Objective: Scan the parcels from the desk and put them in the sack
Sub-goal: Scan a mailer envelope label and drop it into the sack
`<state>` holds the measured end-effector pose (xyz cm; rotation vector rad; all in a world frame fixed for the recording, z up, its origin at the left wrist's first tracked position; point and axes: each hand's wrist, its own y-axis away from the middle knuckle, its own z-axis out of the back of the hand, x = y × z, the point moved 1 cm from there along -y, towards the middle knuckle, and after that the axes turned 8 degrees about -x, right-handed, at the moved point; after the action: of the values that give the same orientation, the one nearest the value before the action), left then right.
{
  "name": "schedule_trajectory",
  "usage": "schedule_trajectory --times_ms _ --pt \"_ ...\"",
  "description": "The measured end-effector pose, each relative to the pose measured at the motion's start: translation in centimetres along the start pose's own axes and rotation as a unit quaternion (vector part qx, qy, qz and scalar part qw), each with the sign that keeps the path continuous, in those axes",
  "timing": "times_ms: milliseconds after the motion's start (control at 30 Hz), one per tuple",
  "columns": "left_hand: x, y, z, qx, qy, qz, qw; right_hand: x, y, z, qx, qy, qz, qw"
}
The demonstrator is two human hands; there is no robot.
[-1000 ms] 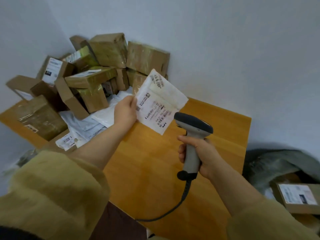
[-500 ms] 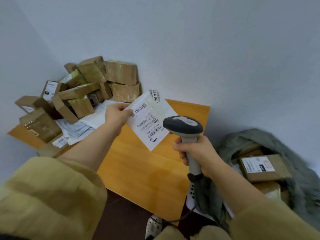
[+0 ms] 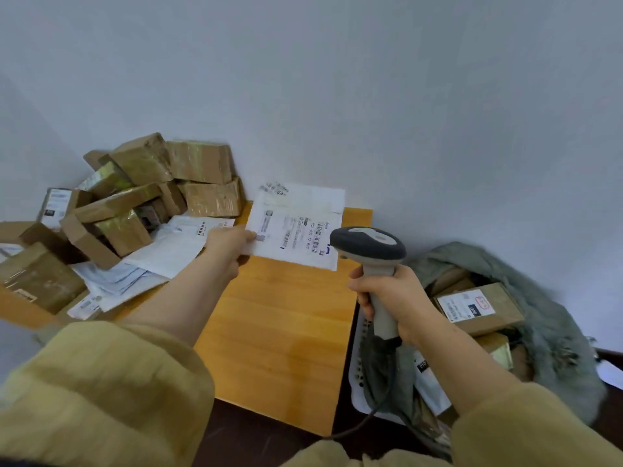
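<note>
Parcel: flat white mailer, barcode label up, pinched by left hand; right hand grips scanner.

The white mailer is up off the surface, pinched at its left edge by the left hand. It is held label side up over the far edge, with its barcodes showing. Just beside it the grey scanner stands upright in the right hand, its dark head overlapping the mailer's lower right corner. Back left, brown taped boxes sit heaped against the wall, with loose white envelopes spilled in front of them. Down on the right, the grey-green sack gapes open, and a labelled brown box lies on top inside.
</note>
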<state>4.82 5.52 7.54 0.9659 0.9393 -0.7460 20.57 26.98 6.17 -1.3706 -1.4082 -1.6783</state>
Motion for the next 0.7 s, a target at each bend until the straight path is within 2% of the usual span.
schedule_trajectory --times_ms 67,133,200,233,333,500,633,700 --pt "3.5 -0.1 0.4 -0.005 -0.031 0.051 0.998 -0.4 -0.2 -0.1 -0.006 -0.009 -0.005 1.0" --pt "8.0 0.4 0.9 0.018 -0.11 0.107 0.988 -1.0 -0.3 -0.5 -0.007 -0.009 -0.013 1.0" --pt "11.8 1.0 1.3 0.059 -0.231 0.156 0.958 -1.7 -0.5 -1.0 -0.008 -0.003 -0.027 1.0" --pt "13.1 0.8 1.3 0.077 -0.279 0.155 0.944 -2.1 -0.6 -1.3 -0.011 -0.001 -0.036 0.999" --pt "14.8 -1.7 0.8 0.129 -0.387 0.054 0.911 -3.3 -0.9 -2.2 -0.03 0.003 -0.063 0.998" --pt "14.7 -6.2 -2.3 0.149 -0.543 -0.129 0.816 -4.9 -1.4 -4.1 -0.058 0.017 -0.093 0.994" --pt "15.2 -8.5 -4.2 0.163 -0.592 -0.191 0.766 -5.3 -2.1 -5.5 -0.08 0.018 -0.105 0.991" --pt "15.4 -8.9 -4.6 0.171 -0.626 -0.216 0.73 -5.4 -2.4 -6.1 -0.092 0.015 -0.108 0.99"
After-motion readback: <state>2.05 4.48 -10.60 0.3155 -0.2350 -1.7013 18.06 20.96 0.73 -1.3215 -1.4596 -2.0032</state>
